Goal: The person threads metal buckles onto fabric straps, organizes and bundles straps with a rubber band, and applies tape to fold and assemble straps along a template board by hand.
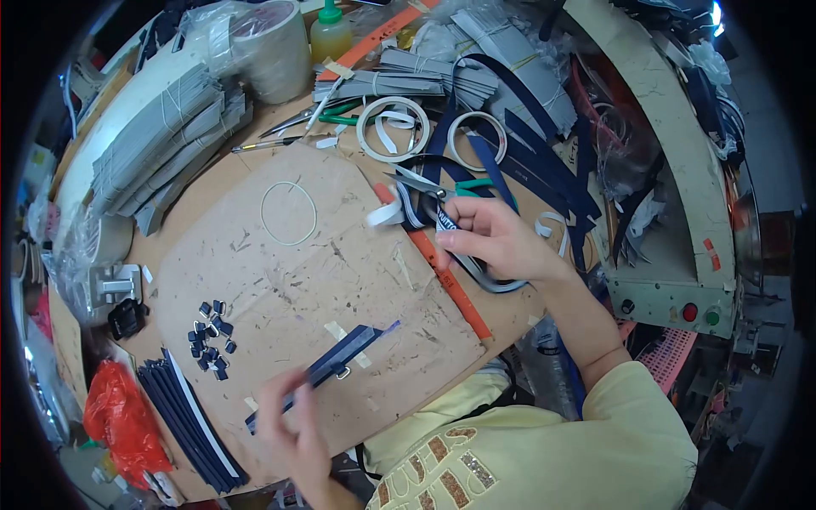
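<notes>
My right hand (493,234) is closed with its fingertips on a dark strap with white lettering (448,223), which loops down beneath the hand. Just past the fingertips lie scissors with green handles (473,184), blades pointing left. My left hand (293,433), blurred by motion, is over the lower end of a dark blue strip (336,357); its fingers look apart. A small metal ring (342,372) sits at the strip's edge, and pale tape (348,342) lies under it.
Small dark clips (211,338) are heaped left of the strip, above a bundle of dark strips (191,425). An orange ruler (450,289) edges the brown board (246,280). Tape rolls (393,127), grey bundles (161,140) and a red plastic bag (126,421) surround it.
</notes>
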A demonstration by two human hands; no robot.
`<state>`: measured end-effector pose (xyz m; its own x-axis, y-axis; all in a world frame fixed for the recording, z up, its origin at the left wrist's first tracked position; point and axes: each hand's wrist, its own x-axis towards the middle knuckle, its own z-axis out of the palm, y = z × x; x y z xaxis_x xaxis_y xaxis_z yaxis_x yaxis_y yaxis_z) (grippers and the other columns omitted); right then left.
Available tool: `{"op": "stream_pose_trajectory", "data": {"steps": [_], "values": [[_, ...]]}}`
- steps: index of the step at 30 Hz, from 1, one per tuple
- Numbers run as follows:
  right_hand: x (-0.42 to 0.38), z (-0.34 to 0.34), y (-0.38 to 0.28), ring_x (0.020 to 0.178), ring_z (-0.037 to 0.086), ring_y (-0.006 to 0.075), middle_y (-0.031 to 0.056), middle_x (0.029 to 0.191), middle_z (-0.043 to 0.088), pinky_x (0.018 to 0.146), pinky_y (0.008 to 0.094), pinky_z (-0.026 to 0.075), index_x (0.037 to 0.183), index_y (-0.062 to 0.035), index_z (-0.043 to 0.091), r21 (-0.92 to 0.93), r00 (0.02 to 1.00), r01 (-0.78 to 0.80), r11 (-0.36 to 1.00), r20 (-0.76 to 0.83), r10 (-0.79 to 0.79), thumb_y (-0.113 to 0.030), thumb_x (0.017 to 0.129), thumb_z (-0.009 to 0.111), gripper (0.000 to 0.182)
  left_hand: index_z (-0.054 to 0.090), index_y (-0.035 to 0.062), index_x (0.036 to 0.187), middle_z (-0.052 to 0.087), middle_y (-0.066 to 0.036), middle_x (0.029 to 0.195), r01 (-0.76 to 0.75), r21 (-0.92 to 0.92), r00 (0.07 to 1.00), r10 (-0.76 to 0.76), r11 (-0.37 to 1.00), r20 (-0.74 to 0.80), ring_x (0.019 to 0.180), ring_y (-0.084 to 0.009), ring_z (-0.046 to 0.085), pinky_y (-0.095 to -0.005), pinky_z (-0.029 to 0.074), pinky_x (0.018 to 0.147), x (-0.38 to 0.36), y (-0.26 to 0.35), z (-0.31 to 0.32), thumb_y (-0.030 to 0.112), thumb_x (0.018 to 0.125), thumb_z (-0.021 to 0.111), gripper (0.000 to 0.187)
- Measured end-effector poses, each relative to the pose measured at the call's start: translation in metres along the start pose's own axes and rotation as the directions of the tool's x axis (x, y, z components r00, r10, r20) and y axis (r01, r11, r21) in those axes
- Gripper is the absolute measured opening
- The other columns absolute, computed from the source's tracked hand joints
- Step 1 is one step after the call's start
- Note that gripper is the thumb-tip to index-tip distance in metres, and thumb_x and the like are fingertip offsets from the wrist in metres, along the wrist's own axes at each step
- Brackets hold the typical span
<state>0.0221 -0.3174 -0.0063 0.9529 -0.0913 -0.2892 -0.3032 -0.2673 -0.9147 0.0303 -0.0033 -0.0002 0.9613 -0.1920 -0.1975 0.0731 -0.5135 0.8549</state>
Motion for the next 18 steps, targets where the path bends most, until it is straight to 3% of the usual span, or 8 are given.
{"op": "stream_pose_trajectory", "data": {"steps": [2, 4, 6, 8, 10, 13, 16, 18], "values": [[-0.002, 0.006, -0.02, 0.066, 0.06, 0.0145, 0.0157, 0.084, 0.069, 0.061, 0.0198, 0.047, 0.099, -0.0031, 0.047, 0.58, 0.979, 0.113, 0.807, 0.075, -0.192, -0.007, 0.093, 0.052, 0.009, 0.059, -0.0039, 0.113, 0.062, -0.016, 0.116, -0.083, -0.316, 0.963, 0.158, 0.945, 0.219, 0.101, -0.0242, 0.059, -0.0315, 0.045, 0.09, 0.016, 0.019, 0.035, 0.007, 0.081, 0.06, 0.034], [0.001, 0.022, -0.041, 0.069, 0.063, 0.0177, 0.0235, 0.093, 0.068, 0.065, 0.0221, 0.051, 0.109, -0.0017, 0.042, 0.636, 0.962, 0.184, 0.75, 0.041, -0.271, -0.006, 0.094, 0.048, 0.016, 0.053, -0.005, 0.123, 0.06, -0.016, 0.124, -0.21, -0.49, 0.877, 0.384, 0.846, 0.288, 0.106, -0.0259, 0.059, -0.0318, 0.044, 0.094, 0.027, 0.045, 0.073, 0.009, 0.081, 0.062, 0.046], [0.003, 0.034, -0.063, 0.074, 0.064, 0.0174, 0.0205, 0.094, 0.068, 0.067, 0.0235, 0.051, 0.11, -0.0016, 0.041, 0.644, 0.956, 0.175, 0.745, 0.069, -0.284, -0.005, 0.095, 0.047, 0.017, 0.05, -0.0044, 0.124, 0.06, -0.015, 0.116, -0.1, -0.496, 0.847, 0.335, 0.863, 0.414, 0.103, -0.0237, 0.058, -0.0331, 0.043, 0.093, 0.026, 0.055, 0.094, 0.014, 0.086, 0.061, 0.043], [0.005, 0.037, -0.07, 0.079, 0.065, 0.0172, 0.0174, 0.095, 0.068, 0.069, 0.0248, 0.051, 0.112, -0.0015, 0.041, 0.648, 0.951, 0.164, 0.743, 0.097, -0.294, -0.004, 0.095, 0.047, 0.018, 0.053, -0.0015, 0.116, 0.059, -0.009, 0.091, 0.214, -0.541, 0.818, 0.154, 0.813, 0.554, 0.084, -0.0179, 0.057, -0.0332, 0.045, 0.087, 0.03, 0.068, 0.09, 0.018, 0.095, 0.051, 0.028], [0.009, 0.038, -0.068, 0.075, 0.064, 0.018, 0.0188, 0.097, 0.068, 0.068, 0.0239, 0.051, 0.116, 0.0, 0.042, 0.573, 0.917, 0.322, 0.753, 0.01, -0.399, -0.005, 0.094, 0.049, 0.024, 0.055, 0.0003, 0.11, 0.058, -0.005, 0.073, 0.34, -0.526, 0.791, 0.066, 0.78, 0.609, 0.066, -0.0142, 0.057, -0.0324, 0.048, 0.082, 0.041, 0.064, 0.073, 0.021, 0.099, 0.046, 0.025], [0.013, 0.044, -0.059, 0.071, 0.064, 0.0188, 0.0201, 0.099, 0.068, 0.067, 0.0231, 0.051, 0.121, 0.0015, 0.043, 0.492, 0.863, 0.46, 0.739, -0.053, -0.502, -0.007, 0.094, 0.051, 0.03, 0.056, 0.0029, 0.102, 0.038, 0.006, 0.049, 0.044, -0.901, 0.889, 0.394, 0.431, 0.232, 0.04, -0.0062, 0.036, -0.0276, 0.046, 0.066, 0.063, 0.042, 0.045, 0.024, 0.105, 0.033, 0.032], [0.014, 0.051, -0.032, 0.075, 0.065, 0.0195, 0.019, 0.1, 0.068, 0.068, 0.0237, 0.052, 0.119, 0.0011, 0.048, -0.073, 0.762, 0.461, 0.884, 0.543, -0.353, -0.006, 0.093, 0.053, 0.028, 0.054, 0.0015, 0.109, 0.034, 0.007, 0.048, 0.022, -0.994, 0.869, 0.489, 0.11, 0.074, 0.037, -0.0057, 0.032, -0.0279, 0.046, 0.068, 0.083, 0.05, 0.014, 0.025, 0.106, 0.028, 0.036], [0.014, 0.048, -0.031, 0.077, 0.065, 0.0198, 0.0186, 0.1, 0.068, 0.068, 0.0238, 0.052, 0.118, 0.0009, 0.049, -0.259, 0.696, 0.506, 0.823, 0.686, -0.213, -0.006, 0.092, 0.054, 0.027, 0.052, 0.0015, 0.111, 0.046, 0.003, 0.057, 0.107, -0.991, 0.876, 0.478, -0.075, 0.058, 0.049, -0.0089, 0.046, -0.0308, 0.045, 0.079, 0.095, 0.046, -0.011, 0.03, 0.105, 0.028, 0.038]]}}
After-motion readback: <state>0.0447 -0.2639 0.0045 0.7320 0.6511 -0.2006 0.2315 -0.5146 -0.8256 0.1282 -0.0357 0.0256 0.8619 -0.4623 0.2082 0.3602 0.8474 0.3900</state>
